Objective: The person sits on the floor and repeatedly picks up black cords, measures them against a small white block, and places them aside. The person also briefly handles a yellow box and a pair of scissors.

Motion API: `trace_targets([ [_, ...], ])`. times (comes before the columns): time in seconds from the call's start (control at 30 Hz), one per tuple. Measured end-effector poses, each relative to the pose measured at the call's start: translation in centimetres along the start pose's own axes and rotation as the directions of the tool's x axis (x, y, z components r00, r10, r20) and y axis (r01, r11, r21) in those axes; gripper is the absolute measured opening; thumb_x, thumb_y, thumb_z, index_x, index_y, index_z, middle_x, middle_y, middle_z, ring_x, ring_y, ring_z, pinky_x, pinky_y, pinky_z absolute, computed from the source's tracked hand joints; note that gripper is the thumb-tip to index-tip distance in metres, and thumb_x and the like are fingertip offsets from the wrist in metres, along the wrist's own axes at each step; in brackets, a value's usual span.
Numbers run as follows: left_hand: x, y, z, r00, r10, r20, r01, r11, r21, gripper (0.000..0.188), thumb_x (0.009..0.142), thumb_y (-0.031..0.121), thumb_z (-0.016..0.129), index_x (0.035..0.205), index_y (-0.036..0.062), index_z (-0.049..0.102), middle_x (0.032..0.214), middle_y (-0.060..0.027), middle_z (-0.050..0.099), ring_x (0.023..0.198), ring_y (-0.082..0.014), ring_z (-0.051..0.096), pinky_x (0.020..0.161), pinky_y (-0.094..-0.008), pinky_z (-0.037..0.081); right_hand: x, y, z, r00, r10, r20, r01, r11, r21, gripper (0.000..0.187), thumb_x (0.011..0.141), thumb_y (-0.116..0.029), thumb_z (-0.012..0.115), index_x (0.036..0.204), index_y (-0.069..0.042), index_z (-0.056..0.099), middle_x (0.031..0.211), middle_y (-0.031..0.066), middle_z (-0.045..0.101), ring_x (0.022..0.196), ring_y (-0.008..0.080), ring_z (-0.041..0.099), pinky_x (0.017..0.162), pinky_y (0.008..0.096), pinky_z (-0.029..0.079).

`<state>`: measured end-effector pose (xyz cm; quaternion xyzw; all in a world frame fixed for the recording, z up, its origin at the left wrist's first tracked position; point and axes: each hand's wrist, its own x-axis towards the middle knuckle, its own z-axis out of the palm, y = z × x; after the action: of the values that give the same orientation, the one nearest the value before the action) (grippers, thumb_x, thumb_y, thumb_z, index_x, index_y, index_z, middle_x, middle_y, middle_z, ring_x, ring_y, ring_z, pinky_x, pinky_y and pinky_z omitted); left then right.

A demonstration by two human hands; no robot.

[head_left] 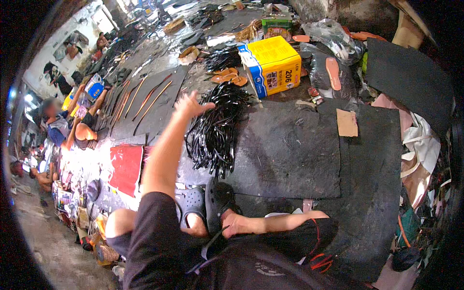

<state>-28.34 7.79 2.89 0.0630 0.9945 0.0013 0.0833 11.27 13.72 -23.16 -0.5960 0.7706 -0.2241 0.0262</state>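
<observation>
My left hand (191,105) is stretched forward with its fingers apart, holding nothing, at the upper left edge of a heap of shiny black strips (215,130). Low in the middle, beside a dark clog (218,199), my right hand (233,224) is closed. A narrow black strip (212,245) runs down from it toward my shirt; the fingers are partly hidden. A grey-blue clog (192,202) shows on my other foot. Just right of the heap lies a black sheet (290,150).
A yellow box (275,66) stands beyond the heap, with orange sandals (228,76) to its left. A red sheet (125,166) lies at the left. Long thin strips (147,99) rest on dark sheets. A co-worker (60,125) sits at the far left.
</observation>
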Motion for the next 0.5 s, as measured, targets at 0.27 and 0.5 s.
trace_targets([
  [0.27, -3.4, 9.8, 16.1, 0.850, 0.259, -0.459, -0.233, 0.966, 0.113, 0.093, 0.075, 0.051, 0.074, 0.150, 0.0118, 0.036, 0.156, -0.0249, 0.029, 0.148, -0.0410, 0.020, 0.116, -0.0662, 0.012, 1.7, 0.2, -1.7, 0.988, -0.014, 0.153, 0.001, 0.996, 0.084, 0.011, 0.076, -0.025, 0.064, 0.068, -0.018, 0.063, 0.071, 0.0040, 0.065, 0.070, 0.0269, 0.063, 0.057, 0.0459, 0.044],
  [0.5, -3.2, 7.0, 21.1, 0.865, 0.415, -0.281, -0.330, 0.894, 0.305, 0.053, 0.092, 0.018, 0.050, 0.145, 0.0154, 0.047, 0.159, -0.0232, 0.022, 0.150, -0.0381, 0.017, 0.120, -0.0617, 0.009, -0.5, 0.1, 0.7, 0.955, 0.181, 0.236, -0.275, 0.841, 0.466, 0.009, 0.082, -0.027, 0.064, 0.081, -0.019, 0.066, 0.082, 0.0041, 0.067, 0.083, 0.0269, 0.064, 0.066, 0.0491, 0.047],
])
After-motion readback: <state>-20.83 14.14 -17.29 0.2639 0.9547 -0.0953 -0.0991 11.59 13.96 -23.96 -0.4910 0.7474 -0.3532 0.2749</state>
